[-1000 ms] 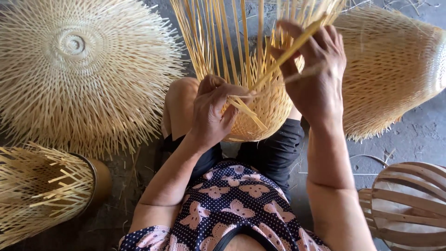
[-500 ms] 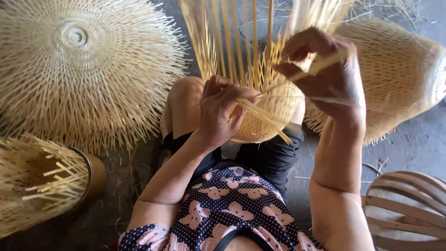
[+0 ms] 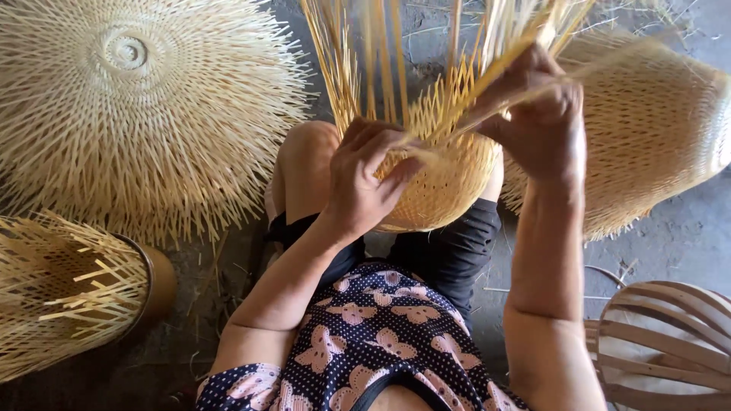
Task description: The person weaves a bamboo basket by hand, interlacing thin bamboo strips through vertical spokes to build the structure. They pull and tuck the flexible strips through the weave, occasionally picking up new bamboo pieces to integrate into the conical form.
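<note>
Your left hand (image 3: 365, 179) gripped the rim of the half-woven bamboo basket (image 3: 442, 183), which rested on your lap. Your right hand (image 3: 541, 125) pinched one loose strip (image 3: 487, 76). Bend each strip gradually, tight against its neighbours, to avoid snapping.

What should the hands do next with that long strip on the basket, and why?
Probably tuck it down. The right hand holds a loose strip slanting across the upright strips, while the left hand steadies the half-woven basket on the lap. Its end is not yet woven in.
</note>
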